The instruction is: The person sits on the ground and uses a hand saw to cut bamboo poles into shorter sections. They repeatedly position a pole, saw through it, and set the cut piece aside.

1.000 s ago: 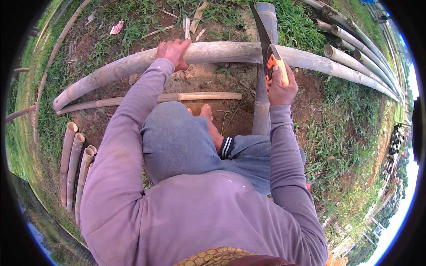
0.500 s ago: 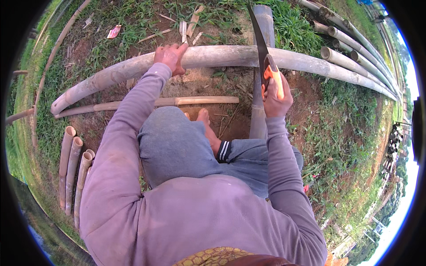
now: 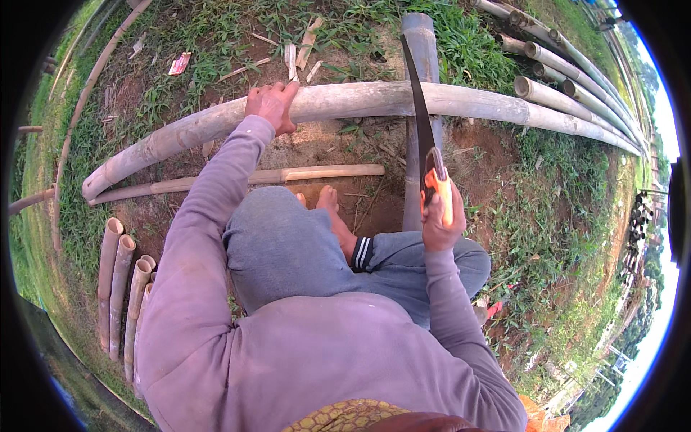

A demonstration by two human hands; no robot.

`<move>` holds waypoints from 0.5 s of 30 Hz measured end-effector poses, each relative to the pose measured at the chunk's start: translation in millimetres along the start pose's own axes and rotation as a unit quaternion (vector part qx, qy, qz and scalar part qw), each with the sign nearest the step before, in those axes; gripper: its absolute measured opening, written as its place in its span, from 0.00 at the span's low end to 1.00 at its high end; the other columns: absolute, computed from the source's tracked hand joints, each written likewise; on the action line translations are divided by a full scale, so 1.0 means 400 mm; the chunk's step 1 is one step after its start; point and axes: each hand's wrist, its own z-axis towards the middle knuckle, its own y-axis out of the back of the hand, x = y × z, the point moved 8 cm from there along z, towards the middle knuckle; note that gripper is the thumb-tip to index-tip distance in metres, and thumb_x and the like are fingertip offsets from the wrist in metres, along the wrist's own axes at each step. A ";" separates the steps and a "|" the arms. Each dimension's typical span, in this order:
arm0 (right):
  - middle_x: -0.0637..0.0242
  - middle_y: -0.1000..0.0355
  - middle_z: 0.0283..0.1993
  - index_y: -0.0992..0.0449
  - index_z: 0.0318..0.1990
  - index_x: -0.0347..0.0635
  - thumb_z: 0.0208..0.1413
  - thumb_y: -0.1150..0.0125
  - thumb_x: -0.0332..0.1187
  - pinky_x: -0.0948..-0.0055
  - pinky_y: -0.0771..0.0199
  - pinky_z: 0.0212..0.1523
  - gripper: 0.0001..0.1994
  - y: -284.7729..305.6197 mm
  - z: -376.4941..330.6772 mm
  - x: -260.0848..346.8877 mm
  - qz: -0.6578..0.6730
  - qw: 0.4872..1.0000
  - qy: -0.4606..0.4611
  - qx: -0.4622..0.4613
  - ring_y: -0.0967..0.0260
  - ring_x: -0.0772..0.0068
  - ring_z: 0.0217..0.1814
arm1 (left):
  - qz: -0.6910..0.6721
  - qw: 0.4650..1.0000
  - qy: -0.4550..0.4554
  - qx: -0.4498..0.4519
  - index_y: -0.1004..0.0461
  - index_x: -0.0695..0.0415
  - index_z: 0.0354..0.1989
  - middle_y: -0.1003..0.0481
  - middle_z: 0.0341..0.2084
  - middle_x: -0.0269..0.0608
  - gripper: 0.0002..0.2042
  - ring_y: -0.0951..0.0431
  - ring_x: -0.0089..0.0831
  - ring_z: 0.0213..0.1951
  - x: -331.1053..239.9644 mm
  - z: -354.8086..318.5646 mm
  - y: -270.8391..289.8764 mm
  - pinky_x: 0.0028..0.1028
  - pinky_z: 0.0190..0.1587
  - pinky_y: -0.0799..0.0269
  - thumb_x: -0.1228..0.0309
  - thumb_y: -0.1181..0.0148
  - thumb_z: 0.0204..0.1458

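Note:
A long, pale bamboo pole (image 3: pixel 353 100) lies crosswise in front of me, resting over a grey bamboo post (image 3: pixel 421 36) on the ground. My left hand (image 3: pixel 273 106) is wrapped over the pole left of the crossing, pressing on it. In my right hand (image 3: pixel 443 219) is a hand saw (image 3: pixel 425 108) with an orange and black handle and a dark, curved blade. The blade lies across the pole where it meets the post, its tip beyond the far side. How deep the teeth sit in the bamboo cannot be seen.
A thinner bamboo piece (image 3: pixel 331 173) lies between the pole and my bare feet (image 3: pixel 331 200). Short cut bamboo tubes (image 3: pixel 115 288) stand at the left. Several long poles (image 3: pixel 554 97) are stacked at the far right. Bamboo scraps (image 3: pixel 308 43) lie on the grass.
My right hand has drawn the saw back toward my body, so more blade shows on the near side of the pole. My left hand stays on the pole.

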 end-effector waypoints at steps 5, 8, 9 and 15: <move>0.58 0.18 0.52 0.23 0.64 0.35 0.67 0.30 0.34 0.67 0.20 0.54 0.22 -0.126 0.326 0.181 0.001 0.997 0.078 -0.023 0.20 0.67 0.50 | -0.017 1.000 0.008 -0.004 0.33 0.38 0.71 0.21 0.59 0.39 0.51 0.20 0.45 0.63 -0.009 0.022 -0.008 0.46 0.67 0.31 0.55 0.14 0.32; 0.55 0.20 0.55 0.25 0.65 0.38 0.63 0.25 0.37 0.62 0.20 0.58 0.26 -0.128 0.285 0.177 0.000 0.999 0.053 0.004 0.19 0.61 0.55 | -0.004 1.000 0.008 -0.018 0.33 0.39 0.72 0.21 0.60 0.38 0.53 0.21 0.43 0.64 -0.002 0.029 -0.004 0.47 0.68 0.33 0.51 0.14 0.31; 0.53 0.20 0.55 0.28 0.67 0.38 0.62 0.24 0.39 0.61 0.20 0.58 0.30 -0.129 0.275 0.148 -0.020 0.994 0.106 -0.011 0.18 0.59 0.56 | 0.001 1.000 -0.011 -0.023 0.35 0.43 0.73 0.23 0.59 0.42 0.54 0.21 0.46 0.63 -0.013 0.039 -0.009 0.48 0.67 0.31 0.50 0.14 0.31; 0.43 0.19 0.58 0.30 0.72 0.44 0.67 0.29 0.43 0.53 0.18 0.56 0.30 -0.118 0.237 0.173 -0.070 0.987 0.147 -0.016 0.18 0.38 0.58 | -0.255 0.951 -0.040 -0.171 0.33 0.52 0.74 0.25 0.65 0.50 0.52 0.28 0.49 0.69 0.021 0.027 0.125 0.49 0.74 0.38 0.47 0.15 0.39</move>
